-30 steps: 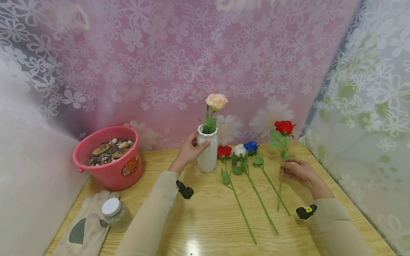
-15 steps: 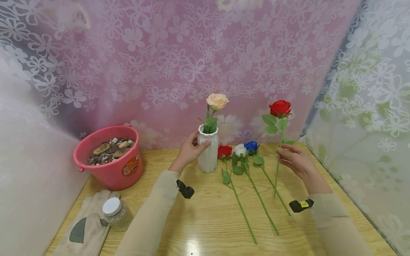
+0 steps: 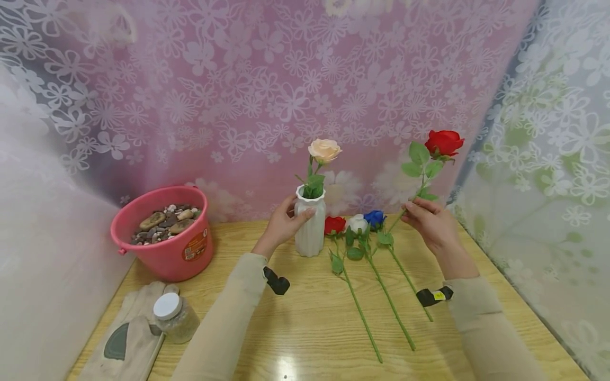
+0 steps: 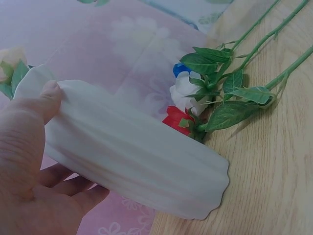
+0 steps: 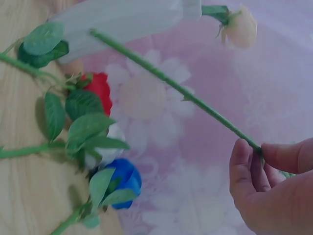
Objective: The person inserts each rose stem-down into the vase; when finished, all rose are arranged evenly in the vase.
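My left hand point(image 3: 282, 224) grips the white fluted vase point(image 3: 310, 233) near its top, thumb in front and fingers round the far side. The vase stands upright on the table with a cream rose point(image 3: 325, 151) in it. To the right, my right hand point(image 3: 432, 222) pinches the green stem of a red rose point(image 3: 444, 143) between thumb and fingers, above the table. That rose tilts, bloom to the upper right; in the right wrist view its bare stem point(image 5: 171, 84) slants towards the vase. Between the hands lie a second red rose point(image 3: 334, 226), a white rose point(image 3: 357, 224) and a blue rose point(image 3: 375, 218).
On the left stands a pink bucket point(image 3: 164, 259) holding stones. In front of it lie beige gloves point(image 3: 135, 323) and a clear jar point(image 3: 178, 323) with a white lid. A pink flowered curtain point(image 3: 238, 95) backs the wooden table point(image 3: 305, 317).
My right hand has risen and moved slightly left with the red rose. The rose has gone from nearly upright to tilted, its stem end swinging left. The left hand and vase have stayed put.
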A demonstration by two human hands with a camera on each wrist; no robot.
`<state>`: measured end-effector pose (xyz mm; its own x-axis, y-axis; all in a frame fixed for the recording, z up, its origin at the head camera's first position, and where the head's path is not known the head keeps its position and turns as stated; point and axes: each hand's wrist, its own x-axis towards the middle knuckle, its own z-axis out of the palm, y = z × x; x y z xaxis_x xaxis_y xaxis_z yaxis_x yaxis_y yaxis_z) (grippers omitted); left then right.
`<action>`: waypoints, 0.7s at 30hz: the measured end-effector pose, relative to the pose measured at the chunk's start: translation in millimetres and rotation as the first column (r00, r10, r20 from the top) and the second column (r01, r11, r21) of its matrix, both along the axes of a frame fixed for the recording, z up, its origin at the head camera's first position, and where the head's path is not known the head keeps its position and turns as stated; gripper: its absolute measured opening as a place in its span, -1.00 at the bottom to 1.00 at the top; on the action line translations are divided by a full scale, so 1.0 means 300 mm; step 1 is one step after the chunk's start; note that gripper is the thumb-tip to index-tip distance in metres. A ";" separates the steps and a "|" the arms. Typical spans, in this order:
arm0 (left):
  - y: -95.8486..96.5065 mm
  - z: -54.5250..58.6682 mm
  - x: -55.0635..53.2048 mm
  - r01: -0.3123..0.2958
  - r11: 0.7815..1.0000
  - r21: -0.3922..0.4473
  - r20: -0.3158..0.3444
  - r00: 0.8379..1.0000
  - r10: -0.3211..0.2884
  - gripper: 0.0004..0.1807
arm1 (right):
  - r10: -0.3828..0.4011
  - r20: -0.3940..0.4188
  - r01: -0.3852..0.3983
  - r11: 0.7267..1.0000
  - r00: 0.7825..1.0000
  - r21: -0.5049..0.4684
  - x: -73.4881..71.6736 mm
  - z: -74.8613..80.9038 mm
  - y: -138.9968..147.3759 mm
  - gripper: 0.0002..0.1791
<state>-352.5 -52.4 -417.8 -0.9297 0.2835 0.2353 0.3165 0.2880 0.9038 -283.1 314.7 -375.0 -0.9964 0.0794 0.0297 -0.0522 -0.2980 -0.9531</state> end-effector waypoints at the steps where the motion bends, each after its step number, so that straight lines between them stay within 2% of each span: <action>1: 0.000 0.000 0.001 0.000 1.000 0.001 0.000 1.000 0.000 -0.18 | -0.008 -0.015 0.008 1.000 1.000 -0.014 -0.002 0.008 -0.011 -0.72; 5: 0.001 0.001 0.004 -0.007 1.000 0.000 -0.005 1.000 0.007 -0.17 | -0.026 -0.093 0.020 0.998 0.995 -0.066 -0.014 0.037 -0.055 -0.83; 9: 0.003 0.005 0.003 -0.005 1.000 0.000 -0.015 1.000 0.005 -0.17 | -0.047 -0.146 0.030 0.993 0.988 -0.116 -0.029 0.069 -0.098 -0.74; 15: 0.002 0.005 0.004 -0.008 1.000 0.001 -0.019 1.000 0.008 -0.19 | -0.110 -0.143 0.076 0.971 0.984 -0.229 -0.050 0.130 -0.159 -0.67; 21: 0.000 0.004 0.009 -0.007 1.000 0.000 -0.022 1.000 0.007 -0.21 | -0.142 -0.167 0.084 0.946 0.976 -0.313 -0.073 0.177 -0.213 -0.78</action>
<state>-349.9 -52.5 -416.6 -0.9264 0.2770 0.2552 0.3339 0.2906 0.8967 -305.0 251.0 -321.9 -0.9596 0.2249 0.1693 -0.2687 -0.5522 -0.7893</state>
